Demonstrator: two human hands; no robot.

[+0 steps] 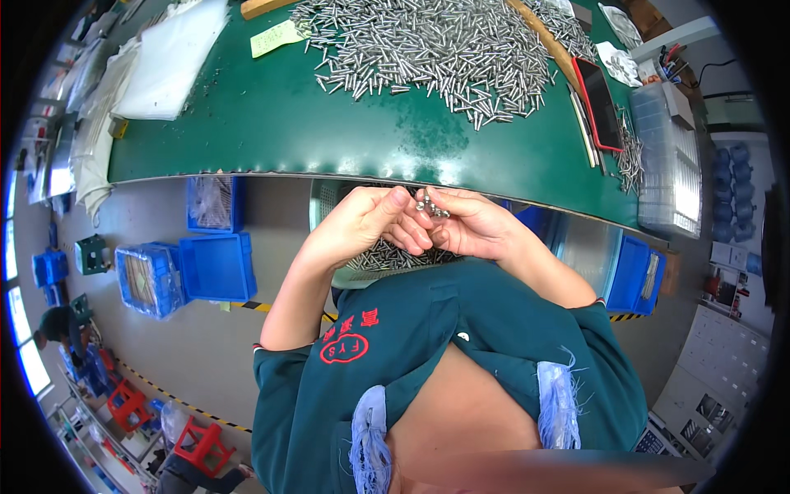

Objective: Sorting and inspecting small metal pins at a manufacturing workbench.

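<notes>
Both hands meet in front of my chest, just off the front edge of the green table. Several small shiny metal pins (431, 206) stick out between the thumb and fingers of my right hand (477, 224), which is closed on them. My left hand (374, 218) is beside it, fingers curled and thumb bent over them; whatever lies inside is hidden. Below the hands, a pale green basket (326, 198) holds many dark metal pins (387, 257). A large heap of similar silvery pins (436, 58) spreads over the table's far part.
On the green table (247, 144), wooden strips (547, 37) border the heap. A yellow paper note (277, 38) lies at its left. To the right are a red-edged dark device (599, 105) and clear plastic boxes (668, 156). Blue crates (218, 267) stand on the floor at left.
</notes>
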